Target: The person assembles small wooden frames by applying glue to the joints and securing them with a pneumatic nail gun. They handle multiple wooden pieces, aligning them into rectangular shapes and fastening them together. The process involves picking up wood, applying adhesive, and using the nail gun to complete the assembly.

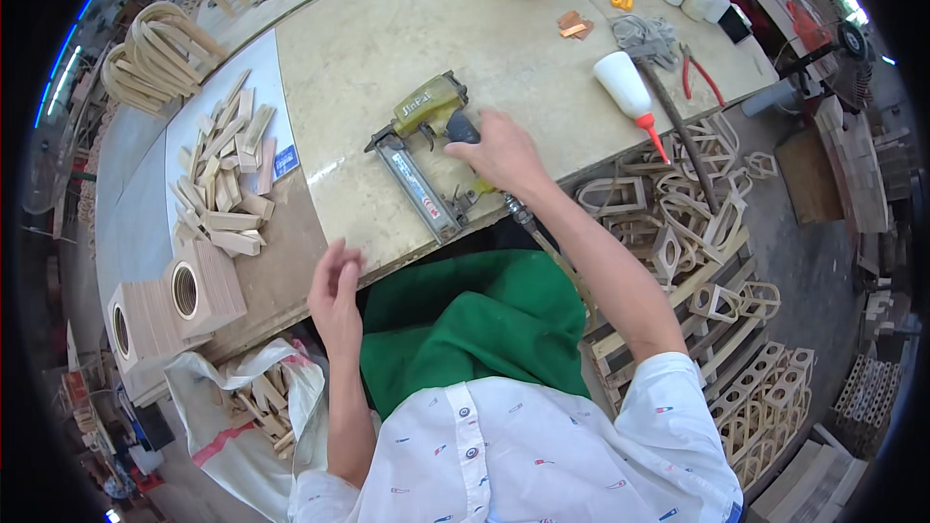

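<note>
An olive-green pneumatic nail gun with a long grey magazine lies on its side near the table's front edge. My right hand is wrapped over its black-ended handle, thumb toward the trigger; the palm side is hidden. From the handle an air hose with a metal coupling runs down past the table edge. At that edge, left of the gun, my left hand hangs with fingers loosely bent and apart, holding nothing. Small wood strips lie in a loose pile farther left.
Beside the right hand are a white glue bottle with a red tip, red pliers and a dark bar. Wooden blocks with round holes stand left, above a white sack of offcuts. Curved wooden frames are heaped at right.
</note>
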{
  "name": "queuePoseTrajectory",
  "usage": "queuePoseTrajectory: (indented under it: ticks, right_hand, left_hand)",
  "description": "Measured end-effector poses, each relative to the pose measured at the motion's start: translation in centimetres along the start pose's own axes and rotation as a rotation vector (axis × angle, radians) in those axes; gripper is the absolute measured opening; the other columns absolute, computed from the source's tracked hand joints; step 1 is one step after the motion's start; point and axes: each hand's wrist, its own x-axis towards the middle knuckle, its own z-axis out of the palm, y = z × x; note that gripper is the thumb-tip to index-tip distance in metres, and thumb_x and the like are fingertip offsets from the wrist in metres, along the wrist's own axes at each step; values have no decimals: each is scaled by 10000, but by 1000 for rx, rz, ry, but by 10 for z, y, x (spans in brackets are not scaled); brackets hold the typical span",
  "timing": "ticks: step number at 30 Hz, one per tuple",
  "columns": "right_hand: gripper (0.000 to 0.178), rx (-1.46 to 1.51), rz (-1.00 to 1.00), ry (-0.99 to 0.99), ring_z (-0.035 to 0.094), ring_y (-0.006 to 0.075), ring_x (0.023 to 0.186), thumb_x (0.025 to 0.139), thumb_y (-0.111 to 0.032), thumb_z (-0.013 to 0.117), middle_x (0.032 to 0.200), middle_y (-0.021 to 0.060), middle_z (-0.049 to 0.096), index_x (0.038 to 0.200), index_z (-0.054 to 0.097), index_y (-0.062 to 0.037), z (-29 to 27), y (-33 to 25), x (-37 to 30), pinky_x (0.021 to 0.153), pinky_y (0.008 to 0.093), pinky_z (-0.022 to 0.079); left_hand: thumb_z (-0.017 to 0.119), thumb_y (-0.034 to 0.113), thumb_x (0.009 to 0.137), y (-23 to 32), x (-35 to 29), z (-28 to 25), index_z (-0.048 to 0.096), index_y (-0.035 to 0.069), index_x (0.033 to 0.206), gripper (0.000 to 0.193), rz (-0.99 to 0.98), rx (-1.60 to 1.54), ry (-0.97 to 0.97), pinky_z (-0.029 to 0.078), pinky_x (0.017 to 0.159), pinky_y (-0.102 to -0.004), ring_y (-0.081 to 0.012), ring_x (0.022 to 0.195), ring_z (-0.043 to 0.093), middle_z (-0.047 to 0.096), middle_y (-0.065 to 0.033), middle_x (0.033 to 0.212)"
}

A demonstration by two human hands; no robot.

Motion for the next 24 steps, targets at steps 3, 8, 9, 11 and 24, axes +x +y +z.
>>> queuePoseTrajectory:
  ticks: [3, 8, 9, 11, 24]
  right_hand:
    - [389, -34, -25, 20, 622, 403, 936, 766, -275, 664, 972, 264, 638, 993, 604, 36, 17, -3, 10, 813, 453, 490]
    - [382, 45, -42, -7, 633, 398, 919, 788, -263, 632, 966, 259, 652, 1040, 631, 24, 10, 17, 13, 790, 467, 483]
    - [406, 91, -39, 2, 647, 356, 887, 803, -253, 628, 939, 240, 666, 1086, 622, 37, 5, 36, 18, 777, 441, 485]
    - [425, 75, -96, 47, 636, 253, 816, 805, -276, 644, 874, 194, 672, 1082, 633, 47, -18, 43, 21, 749, 378, 475]
    - [377, -233, -272, 223, 590, 252, 1033, 871, -151, 631, 1139, 156, 617, 1191, 579, 41, -83, 99, 47, 900, 357, 456]
  left_hand:
    - [561, 37, 927, -12, -34, -12, 604, -41, 1172, 260, -96, -84, 35, 488, 790, -250, -125, 838, 624, 656, -76, 977]
    - [568, 5, 899, -18, -62, -19, 654, -21, 1066, 190, -192, -32, -64, 492, 712, -244, -129, 752, 620, 626, -64, 908]
    - [564, 0, 895, -17, -66, -23, 656, -15, 1049, 180, -154, 10, -100, 483, 696, -242, -129, 744, 614, 606, -58, 887]
    - [557, 10, 897, -19, -73, -31, 654, -6, 1024, 161, -122, 19, -82, 470, 678, -246, -127, 733, 596, 562, -55, 858]
    - [572, 101, 919, -6, -78, -51, 619, 24, 1006, 126, -254, 126, 224, 426, 582, -233, -74, 636, 519, 553, -10, 735]
